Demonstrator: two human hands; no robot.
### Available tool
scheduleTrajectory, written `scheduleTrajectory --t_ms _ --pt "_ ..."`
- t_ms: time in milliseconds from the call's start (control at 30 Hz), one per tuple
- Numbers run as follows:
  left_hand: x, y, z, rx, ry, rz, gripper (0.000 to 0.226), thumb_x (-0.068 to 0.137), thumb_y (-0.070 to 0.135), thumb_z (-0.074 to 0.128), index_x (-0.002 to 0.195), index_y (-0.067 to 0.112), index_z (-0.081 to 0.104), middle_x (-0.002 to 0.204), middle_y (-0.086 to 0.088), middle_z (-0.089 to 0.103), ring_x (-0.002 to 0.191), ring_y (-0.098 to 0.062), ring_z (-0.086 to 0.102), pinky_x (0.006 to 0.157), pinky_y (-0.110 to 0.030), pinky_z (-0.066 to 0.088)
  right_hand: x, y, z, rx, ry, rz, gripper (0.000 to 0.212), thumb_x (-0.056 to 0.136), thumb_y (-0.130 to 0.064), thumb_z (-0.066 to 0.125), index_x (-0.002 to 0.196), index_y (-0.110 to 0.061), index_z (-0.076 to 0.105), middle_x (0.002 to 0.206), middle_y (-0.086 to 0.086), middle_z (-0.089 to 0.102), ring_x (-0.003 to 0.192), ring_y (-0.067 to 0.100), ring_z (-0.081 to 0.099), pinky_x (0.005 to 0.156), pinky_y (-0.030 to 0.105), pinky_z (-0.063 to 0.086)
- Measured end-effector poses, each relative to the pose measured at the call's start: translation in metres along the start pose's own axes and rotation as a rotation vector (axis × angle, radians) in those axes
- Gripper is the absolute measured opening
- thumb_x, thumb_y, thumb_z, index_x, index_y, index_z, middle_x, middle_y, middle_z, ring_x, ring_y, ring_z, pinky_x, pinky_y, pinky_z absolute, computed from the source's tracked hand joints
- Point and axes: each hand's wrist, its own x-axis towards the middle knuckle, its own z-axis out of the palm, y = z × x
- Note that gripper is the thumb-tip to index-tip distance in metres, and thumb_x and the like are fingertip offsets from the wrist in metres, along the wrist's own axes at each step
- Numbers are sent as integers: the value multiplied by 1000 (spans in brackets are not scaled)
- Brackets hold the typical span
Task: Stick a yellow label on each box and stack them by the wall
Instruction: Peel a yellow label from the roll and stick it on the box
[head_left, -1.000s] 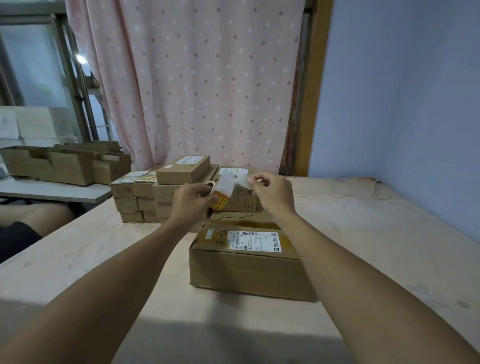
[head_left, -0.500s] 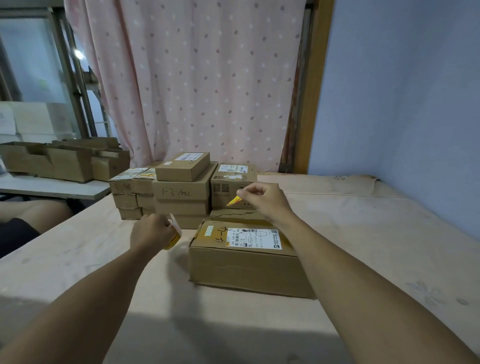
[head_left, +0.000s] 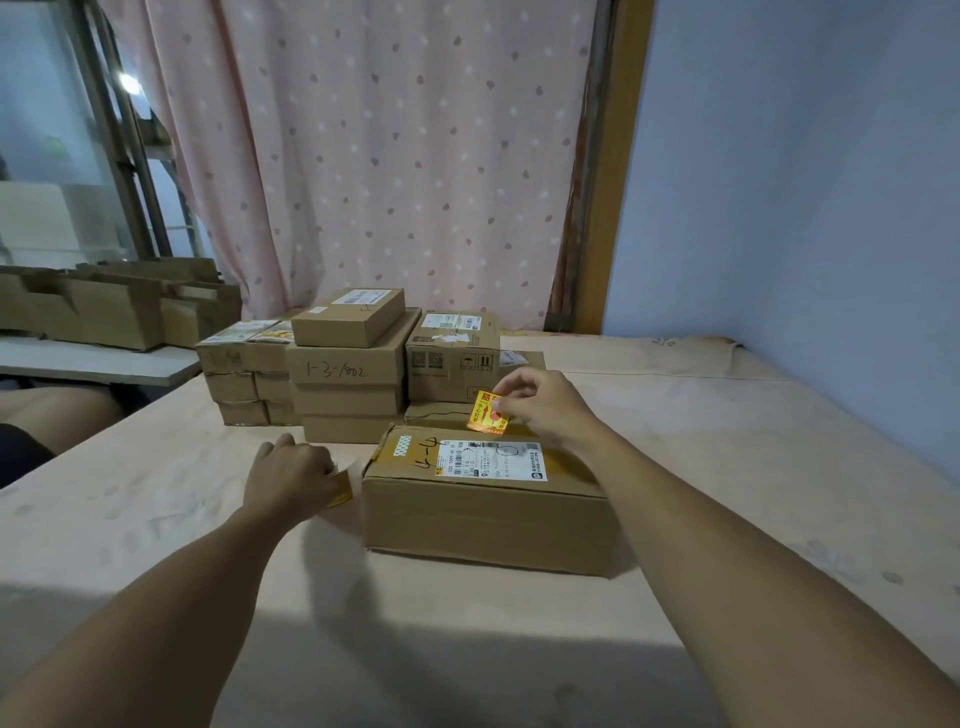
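Right hand (head_left: 540, 410): centre of frame; my thumb and forefinger pinch the yellow label (head_left: 487, 412) by its right edge, above the far edge of the box (head_left: 483, 519). I cannot tell whether they touch.
Left hand (head_left: 291, 478): left of centre; my fingers curl round a label strip (head_left: 342, 491) with a yellow edge, just left of the box.
Box: centre, flat on the table (head_left: 156, 493) — white shipping slip on its lid.
Stacked boxes (head_left: 348, 374): behind it, before the pink curtain (head_left: 374, 156).
Wall (head_left: 805, 182): blue, right of frame.

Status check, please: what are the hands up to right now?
Right hand pinches yellow label over near box. Left hand grips label roll. Nothing blocks box top.
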Motion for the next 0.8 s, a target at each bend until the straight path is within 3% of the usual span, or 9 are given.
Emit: scheduleTrajectory --t_ms 100,167,267,367,467,600,700,800 --pt "6 0 -6 -84 38 -1 30 81 53 61 90 28 75 89 5 73 96 -21 53 74 -35 35 -1 0 2 -6 35 35 6 91 -18 75 93 -18 69 95 -5 70 94 12 69 71 20 56" --pt "8 6 -14 -169 65 5 31 78 51 67 96 27 75 97 5 74 104 -22 55 81 -37 40 -3 0 2 -17 36 63 5 91 -19 75 92 -17 70 95 -4 70 95 12 68 70 20 55" --pt "7 22 -35 -422 188 -4 15 85 30 68 89 20 79 91 4 75 92 -23 58 77 -37 44 -7 0 1 -32 12 88 5 92 -19 74 94 -16 71 98 -2 69 97 13 68 72 22 56" --pt "9 44 -59 -659 221 -24 18 87 17 61 86 14 79 86 1 76 79 -17 64 72 -39 57 -10 1 -5 -36 -22 76 6 94 -16 71 93 -21 68 104 0 68 103 17 66 86 32 59" --pt "10 73 -78 -829 170 -9 16 88 14 62 85 14 78 81 0 74 79 -19 67 69 -38 58 -14 1 -9 -75 -84 45 17 97 -10 64 97 -27 69 112 -1 66 109 19 63 92 36 58" --pt "8 113 -94 -1042 24 86 15 92 23 68 93 12 77 85 1 73 86 -14 67 69 -25 48 -18 -2 -11 -115 -122 39 29 99 -7 58 105 -32 71 123 1 61 116 20 59 90 32 58" --pt "12 134 -99 -1137 -107 149 22 89 34 72 81 15 78 85 -1 75 91 -19 69 80 -37 54 -20 -6 -12 -98 -177 35 43 94 -2 66 131 -23 57 118 6 64 107 21 65 85 35 61" --pt "15 150 -101 -1101 -209 192 19 84 36 77 77 19 80 78 -5 75 82 -31 70 79 -47 57 -20 -9 -14 -73 -176 33 49 89 -3 72 131 -18 51 113 11 70 104 24 68 83 33 60"
